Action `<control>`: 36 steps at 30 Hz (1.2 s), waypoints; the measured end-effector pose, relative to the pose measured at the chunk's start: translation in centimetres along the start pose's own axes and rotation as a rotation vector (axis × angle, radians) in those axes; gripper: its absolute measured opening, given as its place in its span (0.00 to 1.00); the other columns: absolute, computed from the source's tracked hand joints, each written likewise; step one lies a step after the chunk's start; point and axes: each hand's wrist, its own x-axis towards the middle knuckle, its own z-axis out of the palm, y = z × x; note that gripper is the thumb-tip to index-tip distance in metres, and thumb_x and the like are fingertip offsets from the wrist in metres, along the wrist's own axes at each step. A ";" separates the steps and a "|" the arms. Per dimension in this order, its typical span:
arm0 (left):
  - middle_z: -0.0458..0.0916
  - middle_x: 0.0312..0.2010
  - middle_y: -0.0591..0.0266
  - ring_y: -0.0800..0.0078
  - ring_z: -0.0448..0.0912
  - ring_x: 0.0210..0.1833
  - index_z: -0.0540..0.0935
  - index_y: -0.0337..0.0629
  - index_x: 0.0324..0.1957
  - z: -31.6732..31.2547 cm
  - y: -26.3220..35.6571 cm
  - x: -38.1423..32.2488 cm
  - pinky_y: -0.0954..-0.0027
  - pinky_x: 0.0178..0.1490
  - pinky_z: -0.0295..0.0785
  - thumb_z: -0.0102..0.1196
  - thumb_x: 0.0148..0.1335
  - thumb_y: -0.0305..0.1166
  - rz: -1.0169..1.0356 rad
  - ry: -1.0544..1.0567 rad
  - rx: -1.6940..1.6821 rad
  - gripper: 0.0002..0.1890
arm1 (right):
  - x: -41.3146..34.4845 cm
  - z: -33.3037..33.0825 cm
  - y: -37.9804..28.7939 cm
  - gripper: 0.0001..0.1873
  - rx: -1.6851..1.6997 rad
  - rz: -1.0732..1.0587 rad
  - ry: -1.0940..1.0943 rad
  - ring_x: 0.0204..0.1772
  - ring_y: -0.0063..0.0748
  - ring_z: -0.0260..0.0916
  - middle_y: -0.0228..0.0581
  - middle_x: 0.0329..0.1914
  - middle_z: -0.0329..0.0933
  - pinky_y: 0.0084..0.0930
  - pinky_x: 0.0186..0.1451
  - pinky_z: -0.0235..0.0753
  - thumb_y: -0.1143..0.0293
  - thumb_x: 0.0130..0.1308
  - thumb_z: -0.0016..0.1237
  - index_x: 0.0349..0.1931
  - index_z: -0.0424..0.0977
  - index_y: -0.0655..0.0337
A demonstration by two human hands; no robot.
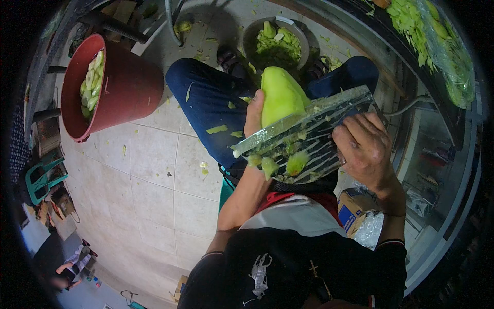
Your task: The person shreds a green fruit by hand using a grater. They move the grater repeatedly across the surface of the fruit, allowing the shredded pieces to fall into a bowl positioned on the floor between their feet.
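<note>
My left hand (253, 116) grips a large, pale green fruit (283, 94), its thumb along the fruit's left side. Most of that hand is hidden behind the blade. My right hand (364, 143) is closed on a broad cleaver (297, 143); its fingers cover the handle. The cleaver lies across the lower part of the fruit, and wet green scraps cling to the flat of its blade. Past the fruit, between my feet, a round basin (305, 58) holds green peelings (278, 46). More scraps lie on my jeans (208, 104).
To the left a red plastic bucket (127, 85) holds pale green pieces (92, 81). A dark-edged table (417, 65) at upper right bears green shreds and a clear plastic bag (455, 65). An opened cardboard box (349, 208) stands at right. Another person (75, 266) is far off, lower left.
</note>
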 end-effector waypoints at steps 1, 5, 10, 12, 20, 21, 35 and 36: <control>0.81 0.39 0.58 0.67 0.80 0.41 0.77 0.41 0.48 0.0 -0.1 -0.1 0.66 0.45 0.76 0.50 0.63 0.53 0.004 -0.019 -0.014 0.25 | -0.1 -0.1 0.2 0.07 -0.026 -0.005 -0.033 0.28 0.34 0.67 0.36 0.24 0.64 0.31 0.36 0.65 0.77 0.45 0.51 0.25 0.67 0.60; 0.80 0.41 0.56 0.63 0.80 0.40 0.75 0.41 0.50 1.5 -0.2 -1.3 0.59 0.43 0.78 0.48 0.63 0.55 -0.045 -0.017 -0.161 0.27 | -0.1 1.1 2.3 0.10 -0.103 0.118 0.027 0.31 0.36 0.70 0.36 0.26 0.68 0.32 0.38 0.67 0.77 0.44 0.55 0.27 0.68 0.59; 0.79 0.42 0.55 0.59 0.79 0.43 0.75 0.43 0.51 0.7 -0.6 -1.1 0.51 0.42 0.78 0.44 0.65 0.56 -0.056 -0.134 -0.094 0.27 | -0.5 1.5 4.4 0.13 -0.117 0.327 -0.004 0.32 0.40 0.70 0.38 0.27 0.68 0.34 0.38 0.67 0.79 0.41 0.55 0.28 0.68 0.60; 0.79 0.43 0.56 0.61 0.80 0.43 0.76 0.45 0.51 1.1 -0.5 -1.5 0.56 0.47 0.77 0.44 0.65 0.56 -0.035 -0.133 -0.065 0.26 | -0.8 0.6 3.3 0.12 -0.064 0.241 0.035 0.31 0.40 0.70 0.37 0.26 0.68 0.34 0.37 0.67 0.79 0.40 0.55 0.27 0.68 0.59; 0.79 0.47 0.55 0.59 0.79 0.48 0.75 0.42 0.52 0.5 -1.6 -2.0 0.56 0.52 0.75 0.45 0.65 0.53 -0.108 -0.185 -0.366 0.26 | 0.2 -1.1 1.3 0.11 0.054 0.174 -0.011 0.33 0.39 0.71 0.38 0.25 0.66 0.34 0.36 0.68 0.76 0.40 0.55 0.26 0.68 0.58; 0.79 0.48 0.54 0.57 0.80 0.47 0.74 0.42 0.53 0.6 -1.8 -2.3 0.55 0.51 0.76 0.44 0.65 0.54 -0.102 -0.188 -0.425 0.27 | 0.3 -1.1 1.5 0.11 0.065 0.190 -0.016 0.34 0.40 0.71 0.39 0.26 0.67 0.35 0.37 0.69 0.76 0.41 0.55 0.26 0.68 0.59; 0.79 0.41 0.51 0.64 0.80 0.41 0.70 0.34 0.54 0.7 -1.2 -1.0 0.67 0.45 0.76 0.49 0.58 0.46 -0.016 -0.239 0.193 0.29 | -0.8 0.4 6.3 0.08 0.153 0.517 -0.136 0.27 0.53 0.66 0.50 0.26 0.70 0.41 0.33 0.67 0.76 0.49 0.54 0.28 0.69 0.66; 0.79 0.42 0.51 0.66 0.80 0.41 0.70 0.34 0.55 0.5 -1.1 -1.1 0.68 0.45 0.75 0.49 0.56 0.44 -0.001 -0.252 0.197 0.28 | -0.4 -0.9 5.4 0.09 0.175 0.519 -0.165 0.29 0.52 0.68 0.48 0.27 0.70 0.41 0.35 0.68 0.75 0.49 0.55 0.29 0.69 0.65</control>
